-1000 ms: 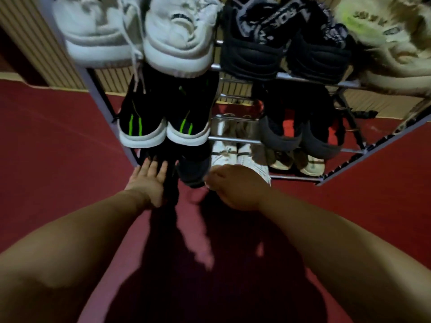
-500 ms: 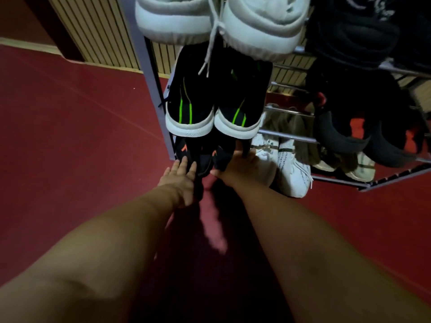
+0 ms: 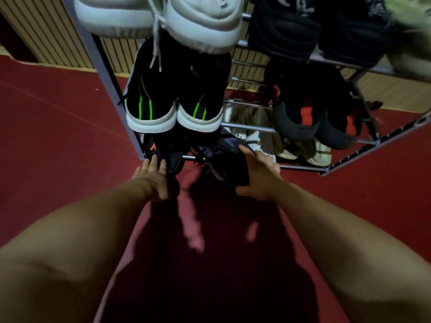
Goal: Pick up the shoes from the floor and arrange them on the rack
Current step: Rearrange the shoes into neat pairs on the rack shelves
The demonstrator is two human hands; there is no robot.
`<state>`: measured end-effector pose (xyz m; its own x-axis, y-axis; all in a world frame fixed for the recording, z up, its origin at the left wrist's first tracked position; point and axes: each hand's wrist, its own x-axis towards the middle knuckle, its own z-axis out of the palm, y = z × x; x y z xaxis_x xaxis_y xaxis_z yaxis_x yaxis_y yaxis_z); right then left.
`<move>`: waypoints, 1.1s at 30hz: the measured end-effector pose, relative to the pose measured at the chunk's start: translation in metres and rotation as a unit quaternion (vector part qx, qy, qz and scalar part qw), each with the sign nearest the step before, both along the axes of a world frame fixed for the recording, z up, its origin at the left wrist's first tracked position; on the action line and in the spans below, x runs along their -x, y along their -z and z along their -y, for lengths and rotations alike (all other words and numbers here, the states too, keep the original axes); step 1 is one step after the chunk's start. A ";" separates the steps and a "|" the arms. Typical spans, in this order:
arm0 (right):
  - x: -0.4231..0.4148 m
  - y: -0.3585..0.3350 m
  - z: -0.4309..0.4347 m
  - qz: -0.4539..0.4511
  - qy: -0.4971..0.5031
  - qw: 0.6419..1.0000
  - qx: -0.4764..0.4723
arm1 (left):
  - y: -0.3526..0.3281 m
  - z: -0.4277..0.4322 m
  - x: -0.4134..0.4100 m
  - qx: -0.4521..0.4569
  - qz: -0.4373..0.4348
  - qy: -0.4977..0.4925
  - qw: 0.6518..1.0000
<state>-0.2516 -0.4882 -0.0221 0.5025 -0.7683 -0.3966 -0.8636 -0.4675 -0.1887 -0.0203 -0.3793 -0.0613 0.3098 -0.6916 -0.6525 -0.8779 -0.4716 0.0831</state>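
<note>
A grey metal shoe rack [image 3: 105,73] stands ahead, its shelves filled with pairs. At the bottom shelf's left end, my left hand [image 3: 152,178] rests with straight fingers against the heel of a black shoe with an orange mark [image 3: 161,151]. My right hand [image 3: 258,178] grips the heel of a second dark shoe [image 3: 224,159], which tilts across the front bar of that shelf. Its toe points into the rack. Right above hang black shoes with green stripes [image 3: 172,108].
White sneakers [image 3: 163,17] and black shoes [image 3: 314,31] fill the top shelf. Dark slippers with red insoles [image 3: 310,117] sit mid-right, with pale sneakers [image 3: 258,138] below them. Red floor [image 3: 51,127] spreads to the left and right. A ribbed beige wall [image 3: 46,36] stands behind.
My right hand has drawn back a little and now holds the dark shoe's heel in plain sight. My left hand stays at the orange-marked shoe. My head has shifted slightly.
</note>
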 end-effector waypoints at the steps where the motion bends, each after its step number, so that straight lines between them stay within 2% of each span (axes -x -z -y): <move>1: 0.007 -0.004 0.001 -0.018 -0.012 1.000 0.000 | -0.002 0.002 0.001 0.001 -0.001 -0.004 1.000; 8: -0.015 0.003 0.004 -0.057 -0.044 0.997 0.037 | -0.007 0.000 0.007 0.013 0.002 -0.014 1.000; 13: -0.043 0.025 -0.003 -0.031 0.024 0.996 0.082 | 0.001 -0.011 0.009 0.026 -0.004 -0.034 0.999; 18: -0.024 0.008 0.005 -0.003 -0.012 0.999 0.046 | 0.005 -0.018 -0.001 0.060 -0.002 -0.024 0.998; 21: 0.007 -0.002 0.007 0.006 -0.076 0.997 0.024 | 0.004 -0.022 -0.013 0.077 -0.008 -0.051 0.996; 24: 0.033 -0.003 -0.004 -0.034 -0.185 0.982 0.007 | 0.002 -0.024 -0.019 0.068 -0.016 -0.080 0.994; 30: 0.017 0.003 -0.037 -0.107 -0.367 0.923 -0.026 | 0.003 -0.020 -0.011 0.078 -0.050 -0.117 0.989; 33: -0.003 0.017 -0.046 -0.124 -0.421 0.898 -0.005 | 0.004 -0.017 -0.002 0.083 -0.056 -0.106 0.989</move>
<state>-0.2482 -0.4426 -0.0391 0.7985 -0.1530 -0.5823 -0.2209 -0.9742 -0.0469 -0.0184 -0.3622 -0.0651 0.3920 -0.7193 -0.5736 -0.7410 -0.6164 0.2665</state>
